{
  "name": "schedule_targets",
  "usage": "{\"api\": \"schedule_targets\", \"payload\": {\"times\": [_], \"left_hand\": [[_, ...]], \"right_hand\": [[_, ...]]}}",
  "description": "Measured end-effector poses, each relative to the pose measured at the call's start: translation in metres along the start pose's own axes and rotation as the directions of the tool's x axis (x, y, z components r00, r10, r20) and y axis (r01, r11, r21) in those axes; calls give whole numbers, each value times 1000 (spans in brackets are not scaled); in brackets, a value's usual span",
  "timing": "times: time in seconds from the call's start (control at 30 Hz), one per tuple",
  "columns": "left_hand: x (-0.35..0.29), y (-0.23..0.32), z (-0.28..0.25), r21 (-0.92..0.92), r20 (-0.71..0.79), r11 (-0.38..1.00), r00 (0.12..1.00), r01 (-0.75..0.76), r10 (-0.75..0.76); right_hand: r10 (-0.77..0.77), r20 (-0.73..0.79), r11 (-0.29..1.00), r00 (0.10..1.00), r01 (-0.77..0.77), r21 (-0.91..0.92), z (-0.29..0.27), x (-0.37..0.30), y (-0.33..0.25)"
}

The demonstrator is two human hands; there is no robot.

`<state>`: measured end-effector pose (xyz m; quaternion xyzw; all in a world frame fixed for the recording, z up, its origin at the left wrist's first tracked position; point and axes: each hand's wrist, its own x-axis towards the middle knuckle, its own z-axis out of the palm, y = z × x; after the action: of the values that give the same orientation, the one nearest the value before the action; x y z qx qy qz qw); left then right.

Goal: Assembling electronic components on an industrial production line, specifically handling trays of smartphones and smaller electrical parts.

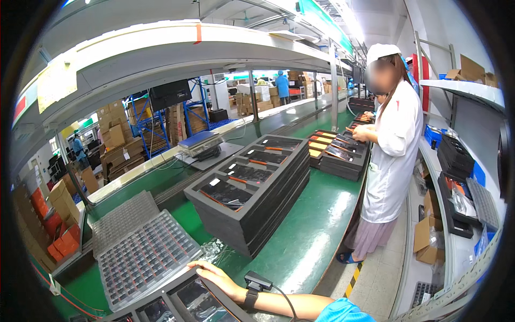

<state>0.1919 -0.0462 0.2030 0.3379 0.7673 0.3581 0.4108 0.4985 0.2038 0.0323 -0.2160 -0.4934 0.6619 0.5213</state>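
My right hand [217, 279] reaches in from the lower right, a black strap with a small camera [257, 281] on its wrist. Its fingers curl over the far corner of a black foam tray [170, 283], closed on the rim. Flat, dark-screened devices [201, 307] lie in the tray's compartments; the lower edge cuts off the rest. My left hand is out of view. Just beyond stands a tall stack of black foam trays [252, 222], its top one filled with similar orange-edged devices [249, 173].
Left of my hand, a clear plastic tray of small parts [147, 257] overlaps an emptier one [123, 221] on the green bench [300, 241]. A co-worker in white [394, 145] stands farther along, handling devices. Shelves [461, 244] line the right side; an overhead beam [161, 51] crosses above.
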Motion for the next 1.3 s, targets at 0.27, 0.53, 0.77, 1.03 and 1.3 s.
{"api": "schedule_targets", "payload": {"times": [0.27, 0.53, 0.77, 1.03, 1.3], "left_hand": [[-8, 6, 18, 125, 118, 990, 992, -62, 47], [35, -4, 15, 194, 241, 981, 969, 3, -50], [31, 0, 13, 49, 158, 982, 969, 185, -190], [26, -7, 29, -53, 52, 983, 984, 175, -172], [26, -15, 30, -66, -52, 978, 979, 196, -199]], "right_hand": [[31, -28, 993, 999, -34, -109, 15, -9, -24], [-92, -18, 994, 996, 93, 56, 0, -6, -15], [-58, -3, 996, 998, 58, 74, 9, -6, -18], [-54, -15, 996, 998, 55, 75, 10, -8, -17], [-64, -26, 997, 998, 65, 51, 10, -8, -20]]}}
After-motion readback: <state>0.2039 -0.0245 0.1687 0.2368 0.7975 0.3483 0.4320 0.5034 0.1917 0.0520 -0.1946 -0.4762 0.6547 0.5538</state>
